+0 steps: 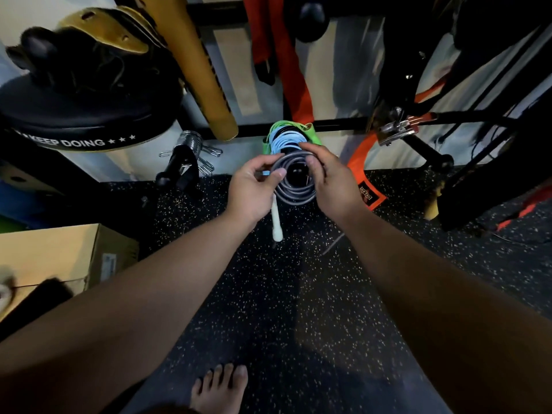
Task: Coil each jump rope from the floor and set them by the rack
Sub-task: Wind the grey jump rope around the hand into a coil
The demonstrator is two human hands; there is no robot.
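Observation:
A grey jump rope (295, 191) wound into a round coil is held between both hands above the speckled floor. My left hand (254, 186) pinches the coil's left side with thumb and fingers. My right hand (328, 180) grips its right side, fingers curled over the top. A white handle (276, 221) of the rope hangs down below the coil. Just behind the hands lie a light blue coiled rope (285, 141) and a green one (279, 128), stacked at the foot of the black rack (334, 124).
A cardboard box (59, 258) stands at the left. Spring collars and a black handle (185, 162) lie left of the ropes. An orange strap (363, 174) and dark bands hang from the rack at right. My bare foot (219, 389) is at the bottom.

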